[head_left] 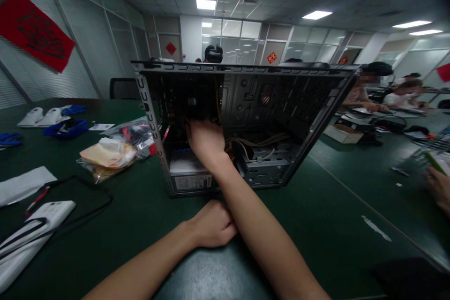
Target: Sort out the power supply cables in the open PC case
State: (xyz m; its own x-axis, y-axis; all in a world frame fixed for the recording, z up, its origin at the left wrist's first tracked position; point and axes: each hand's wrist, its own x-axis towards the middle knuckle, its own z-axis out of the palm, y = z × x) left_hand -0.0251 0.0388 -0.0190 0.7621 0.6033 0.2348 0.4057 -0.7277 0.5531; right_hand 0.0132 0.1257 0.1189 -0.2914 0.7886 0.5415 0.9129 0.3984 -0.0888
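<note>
An open black computer case (246, 69) stands on the green table in front of me, its uncovered side facing me. My right hand (206, 143) reaches inside, near the motherboard area and above the silver power supply (191, 182) at the lower left. Its fingers curl away from me, and whatever they grip is hidden behind the hand. Pale cables (262, 141) run across the lower part of the case, above a metal drive cage (269, 171). My left hand (215, 225) rests closed on the tabletop before the case, beneath my right forearm, with nothing visible in it.
To the left lie plastic bags (107, 154) with contents, a white power strip (38, 229) with a black cable, and blue gloves (66, 127). Other people sit on the right by a cardboard box (342, 134). Another person's hand (438, 185) shows at the right edge.
</note>
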